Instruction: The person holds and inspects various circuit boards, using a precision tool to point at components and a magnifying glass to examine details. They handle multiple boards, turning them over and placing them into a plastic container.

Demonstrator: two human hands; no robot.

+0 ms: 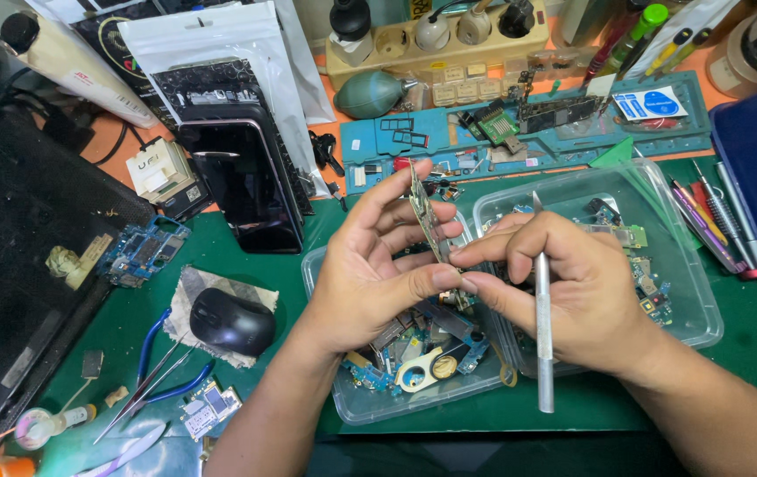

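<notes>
Your left hand (365,265) pinches a narrow circuit board (427,221) between thumb and fingers; the board stands nearly upright, edge-on to the camera, with its upper end at your index fingertip. Your right hand (564,287) closes on the lower end of the same board with thumb and index finger, so the two thumbs nearly meet there. The right hand also carries a slim metal tool (542,327), tucked against the palm side of the fingers and running almost vertically, its tip rising above the knuckles and its handle hanging below the hand.

Both hands hover over two clear plastic containers. The nearer container (396,408), under your left hand, holds a heap of loose boards, flex parts and small components. The farther container (692,291), behind your right hand, holds fewer boards.

The containers sit on a green mat (308,234). To the left of your left forearm lies a black mouse (232,321) on a scrap of cloth, with blue-handled pliers (153,358) and tweezers just beside it. A dark phone (246,181) leans upright behind them. A blue work tray (528,132) with boards and small parts runs along the back of the bench.
</notes>
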